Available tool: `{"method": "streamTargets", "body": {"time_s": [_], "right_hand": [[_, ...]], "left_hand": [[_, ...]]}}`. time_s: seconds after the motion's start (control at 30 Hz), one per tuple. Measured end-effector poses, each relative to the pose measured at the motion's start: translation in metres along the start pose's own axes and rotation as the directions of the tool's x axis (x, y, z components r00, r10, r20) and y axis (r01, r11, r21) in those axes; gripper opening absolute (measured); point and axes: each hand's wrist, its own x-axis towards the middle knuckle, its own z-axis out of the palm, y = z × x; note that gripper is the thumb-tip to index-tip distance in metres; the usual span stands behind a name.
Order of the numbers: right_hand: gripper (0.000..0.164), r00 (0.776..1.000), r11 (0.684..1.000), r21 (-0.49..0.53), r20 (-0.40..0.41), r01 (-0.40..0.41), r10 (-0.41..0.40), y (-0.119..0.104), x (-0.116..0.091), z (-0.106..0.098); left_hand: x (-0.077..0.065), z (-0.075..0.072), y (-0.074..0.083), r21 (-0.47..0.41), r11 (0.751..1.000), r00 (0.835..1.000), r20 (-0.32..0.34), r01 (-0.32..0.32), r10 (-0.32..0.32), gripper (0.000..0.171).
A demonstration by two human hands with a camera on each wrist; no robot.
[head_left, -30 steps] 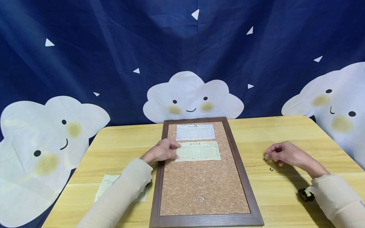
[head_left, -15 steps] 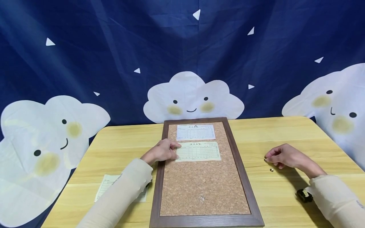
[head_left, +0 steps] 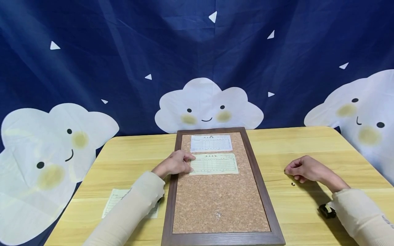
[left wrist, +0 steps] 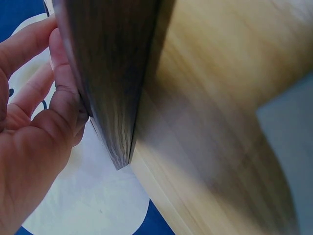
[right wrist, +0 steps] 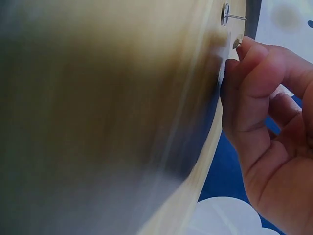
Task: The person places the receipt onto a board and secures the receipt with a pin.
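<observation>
- Tack (right wrist: pixel 237 42) pinched at the fingertips of the right hand (head_left: pixel 309 168), close to the desk (head_left: pixel 277 147)
- Second tack (head_left: pixel 293 184) just beside that hand
- Yellow slip (head_left: pixel 217 164) on the corkboard (head_left: pixel 220 201), left edge under the spread thumb and finger of the left hand (head_left: pixel 176 162)
- White slip (head_left: pixel 211 143) beyond the left hand
- Third slip (head_left: pixel 114 201) behind it, on the desk

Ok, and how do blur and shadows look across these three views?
Head view: mostly crisp, with a dark shadow on the table beside the right sleeve; left wrist view: the table looks soft and broadly shadowed, the left hand clearer; right wrist view: much of the table is heavily blurred, while the right hand and uppermost thumbtack are sharper.
</observation>
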Motion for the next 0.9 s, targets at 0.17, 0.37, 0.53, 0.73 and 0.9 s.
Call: {"method": "streamTargets", "body": {"time_s": [0.17,0.37,0.53,0.73,0.9], "right_hand": [[0.017,1.0,1.0,0.007,-0.022,-0.005,0.005,-0.001,0.003,-0.001],[0.013,0.998,1.0,0.011,-0.059,0.008,-0.007,-0.005,0.005,0.0],[0.007,0.997,0.999,0.03,-0.071,0.044,-0.042,-0.009,0.006,0.002],[0.015,0.994,0.998,0.019,-0.09,0.066,-0.064,-0.013,0.008,0.003],[0.018,0.993,0.997,-0.004,-0.086,0.082,-0.082,-0.016,0.01,0.003]], "left_hand": [[0.0,0.0,0.0,0.0,1.0,1.0,0.004,0.0,0.0,0.048],[0.0,0.0,0.001,-0.002,1.0,1.0,0.008,0.007,-0.007,0.048],[0.001,-0.001,0.001,-0.004,1.0,1.0,0.007,0.01,-0.01,0.048],[0.001,-0.001,0.001,-0.009,1.0,1.0,0.007,0.017,-0.017,0.048],[0.001,0.0,0.0,-0.002,1.0,1.0,0.008,0.008,-0.008,0.049]]}}
